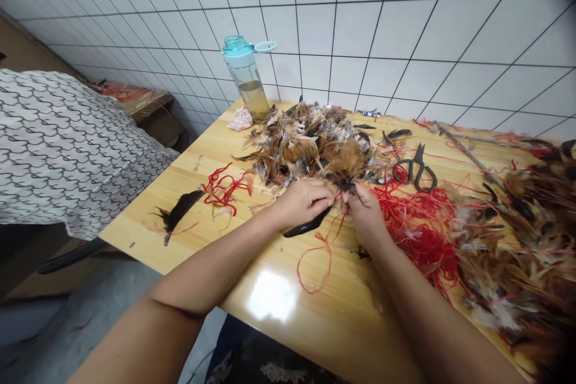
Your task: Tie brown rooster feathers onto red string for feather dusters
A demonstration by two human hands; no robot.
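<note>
My left hand [303, 201] is closed, its fingertips pinching a red string near a feather bunch. My right hand [363, 209] is closed on the base of a brown and black feather bunch [345, 162], with red string at the fingers. A looped red string [330, 261] hangs down onto the wooden table below the hands. Under my left hand lies a black feather [306, 227]. Just behind the hands spreads a large pile of brown and white feathers [292, 138].
Right of my right hand lie tangled red strings [423, 234], black scissors [418, 171] and another feather heap [517, 252]. A water bottle [252, 87] stands by the tiled wall. At left are a black feather [180, 213], red strings [227, 189] and patterned cloth [76, 150].
</note>
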